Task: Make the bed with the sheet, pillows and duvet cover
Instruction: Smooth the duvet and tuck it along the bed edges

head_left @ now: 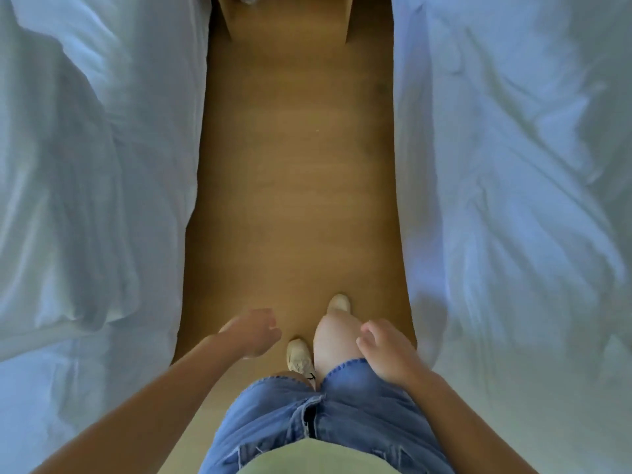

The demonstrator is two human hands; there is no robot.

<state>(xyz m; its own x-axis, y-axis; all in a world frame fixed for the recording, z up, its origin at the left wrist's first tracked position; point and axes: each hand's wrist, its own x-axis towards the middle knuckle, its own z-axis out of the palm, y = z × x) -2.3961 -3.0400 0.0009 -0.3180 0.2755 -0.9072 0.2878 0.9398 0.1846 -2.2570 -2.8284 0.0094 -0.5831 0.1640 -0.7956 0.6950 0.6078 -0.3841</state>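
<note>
HEAD CAMERA: A person stood mid-stride in the aisle between two beds. The left hand [253, 331] reached forward with loosely curled fingers and held nothing. The right hand [386, 354] hovered over the thigh, fingers relaxed and apart, also empty. The step appeared to be an approach to the linen, and it would go best by taking an edge near a corner with both hands and drawing it flat. Bunched white bedding [85, 165], probably the duvet, lay heaped on the bed out beyond the left hand. A wrinkled white sheet [513, 165] covered the bed beside the right hand and hung down its side. No pillow was in sight. The wooden floor [294, 165] ran ahead of both hands to a wooden bedside cabinet [287, 18].
</note>
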